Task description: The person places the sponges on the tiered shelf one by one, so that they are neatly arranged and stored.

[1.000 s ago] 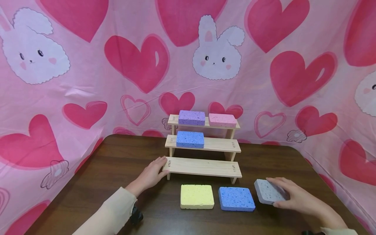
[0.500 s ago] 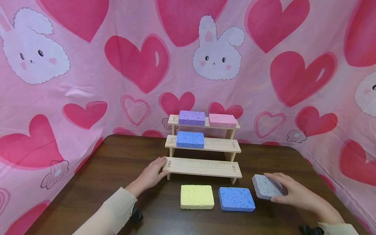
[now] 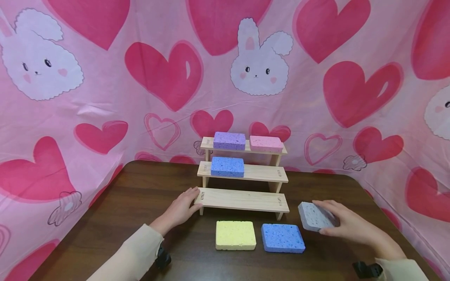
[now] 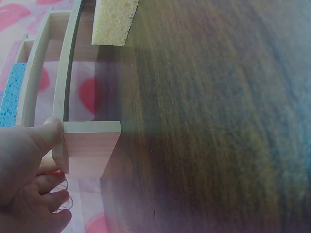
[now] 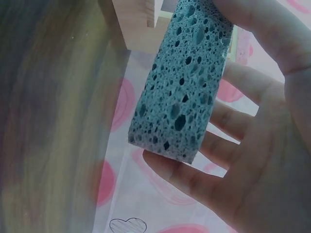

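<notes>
My right hand (image 3: 351, 224) grips a grey sponge (image 3: 314, 217) by its right part, thumb on the near side and fingers on the far side. The right wrist view shows the pitted edge of this grey sponge (image 5: 180, 87) tilted above the tabletop. At the left end of a three-step wooden display shelf (image 3: 242, 199), my left hand (image 3: 177, 208) holds the lowest step. In the left wrist view the thumb of the left hand (image 4: 24, 155) lies against the board's end, the other fingers curled beside it. A yellow sponge (image 3: 235, 235) and a blue sponge (image 3: 283, 238) lie before the shelf.
On the top step sit a purple sponge (image 3: 229, 141) and a pink sponge (image 3: 266, 144). Another blue sponge (image 3: 227, 167) occupies the middle step's left half. The dark wooden table (image 3: 140, 187) backs onto a pink heart-and-rabbit cloth (image 3: 218, 89).
The grey sponge has risen off the table in my right hand and shifted a little left and away from me. My left hand stays on the shelf's end.
</notes>
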The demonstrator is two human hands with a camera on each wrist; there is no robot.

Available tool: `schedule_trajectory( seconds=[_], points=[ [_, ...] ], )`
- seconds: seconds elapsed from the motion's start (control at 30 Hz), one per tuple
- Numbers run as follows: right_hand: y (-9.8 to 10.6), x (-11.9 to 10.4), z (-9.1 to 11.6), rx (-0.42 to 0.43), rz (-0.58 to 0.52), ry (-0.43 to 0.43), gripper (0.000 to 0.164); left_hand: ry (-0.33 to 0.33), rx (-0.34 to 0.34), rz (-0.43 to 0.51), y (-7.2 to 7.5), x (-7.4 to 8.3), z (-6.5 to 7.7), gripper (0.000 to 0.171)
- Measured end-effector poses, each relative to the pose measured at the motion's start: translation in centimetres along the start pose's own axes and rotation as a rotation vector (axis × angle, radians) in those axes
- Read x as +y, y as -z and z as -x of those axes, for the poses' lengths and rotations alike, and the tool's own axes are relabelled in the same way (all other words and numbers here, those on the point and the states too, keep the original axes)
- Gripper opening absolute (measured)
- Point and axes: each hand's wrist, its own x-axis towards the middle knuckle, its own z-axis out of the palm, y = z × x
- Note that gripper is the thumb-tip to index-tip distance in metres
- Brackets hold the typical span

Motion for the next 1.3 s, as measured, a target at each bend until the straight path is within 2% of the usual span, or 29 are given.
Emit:
schedule_trajectory(
  seconds=[0.63, 0.97, 1.3],
  points=[
    [0.6, -0.7, -1.3, 0.037, 0.021, 0.035, 0.076, -0.002, 0.002, 0.012, 0.0, -0.2, -0.1, 0.056],
    [0.8, -1.0, -2.1, 0.073, 0.068, 0.092, 0.076, -0.013, 0.002, 0.008, -0.1, -0.2, -0.2, 0.055],
    [1.2, -1.4, -3.0, 0.059, 0.056, 0.071, 0.077, -0.013, 0.006, 0.002, 0.0, -0.1, 0.0, 0.054]
  ],
)
